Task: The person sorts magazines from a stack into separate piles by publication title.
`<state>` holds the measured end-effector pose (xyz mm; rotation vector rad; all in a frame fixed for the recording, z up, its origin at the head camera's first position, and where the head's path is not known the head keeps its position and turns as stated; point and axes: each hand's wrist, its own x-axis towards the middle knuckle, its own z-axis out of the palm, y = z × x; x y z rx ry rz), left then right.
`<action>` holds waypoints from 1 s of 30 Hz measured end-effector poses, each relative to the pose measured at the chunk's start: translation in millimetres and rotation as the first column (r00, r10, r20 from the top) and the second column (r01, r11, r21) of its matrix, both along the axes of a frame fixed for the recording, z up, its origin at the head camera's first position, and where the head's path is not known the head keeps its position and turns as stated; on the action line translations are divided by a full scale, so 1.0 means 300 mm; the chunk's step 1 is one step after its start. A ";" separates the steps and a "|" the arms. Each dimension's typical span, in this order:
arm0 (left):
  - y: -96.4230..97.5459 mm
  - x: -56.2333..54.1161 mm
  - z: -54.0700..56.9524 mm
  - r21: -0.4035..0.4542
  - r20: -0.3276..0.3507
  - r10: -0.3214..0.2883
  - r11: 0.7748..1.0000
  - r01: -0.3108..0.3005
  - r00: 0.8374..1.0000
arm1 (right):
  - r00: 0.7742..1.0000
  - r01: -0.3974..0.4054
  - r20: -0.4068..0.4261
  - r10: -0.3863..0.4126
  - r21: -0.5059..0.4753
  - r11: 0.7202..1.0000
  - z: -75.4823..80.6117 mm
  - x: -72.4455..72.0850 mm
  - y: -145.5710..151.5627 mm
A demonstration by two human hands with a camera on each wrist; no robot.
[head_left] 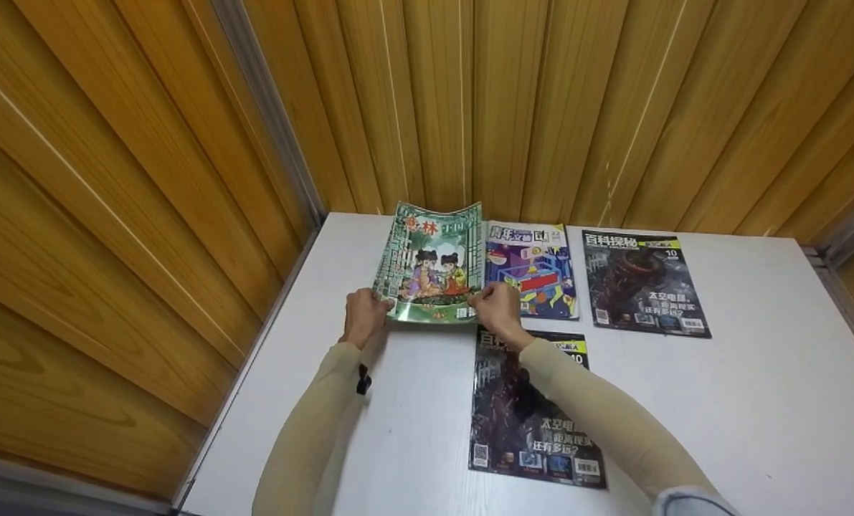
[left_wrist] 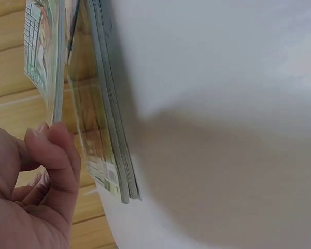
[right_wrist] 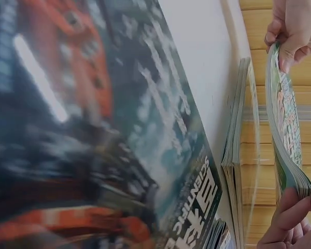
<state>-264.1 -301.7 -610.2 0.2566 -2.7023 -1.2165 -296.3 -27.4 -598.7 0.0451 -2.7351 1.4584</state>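
Note:
Both hands hold a green magazine (head_left: 434, 265) with two illustrated figures on its cover. My left hand (head_left: 363, 315) pinches its near left corner, thumb against fingers, as the left wrist view shows close up. The near right corner is gripped by my right hand (head_left: 500, 312). Raised off the table, the magazine bows along its length between the hands in the right wrist view. Under it lies a stack of magazines (left_wrist: 108, 124), hidden from the head view. A purple magazine (head_left: 534, 269) lies right beside it, partly behind my right hand.
A dark magazine (head_left: 534, 430) lies nearer on the white table (head_left: 720, 416), partly under my right forearm. Another dark magazine (head_left: 645, 283) with a matching cover lies at the back right. Wood-panelled walls (head_left: 541, 107) border the table's back and left sides.

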 end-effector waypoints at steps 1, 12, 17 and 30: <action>-0.022 -0.035 -0.052 0.000 -0.016 -0.005 1.000 0.005 1.000 | 1.000 0.001 -0.004 -0.001 0.002 1.000 -0.002 -0.006 -0.007; -0.110 -0.190 -0.205 -0.039 -0.040 0.066 0.997 -0.067 0.997 | 0.998 -0.015 -0.056 0.013 -0.035 0.999 -0.133 -0.127 -0.080; -0.121 -0.237 -0.227 -0.057 0.024 0.117 0.992 -0.116 0.993 | 0.996 -0.008 -0.094 0.010 0.019 1.000 -0.239 -0.213 -0.102; -0.077 -0.166 -0.103 -0.038 0.136 0.163 0.987 -0.159 0.977 | 0.997 -0.033 -0.072 0.036 0.045 0.998 -0.253 -0.205 -0.111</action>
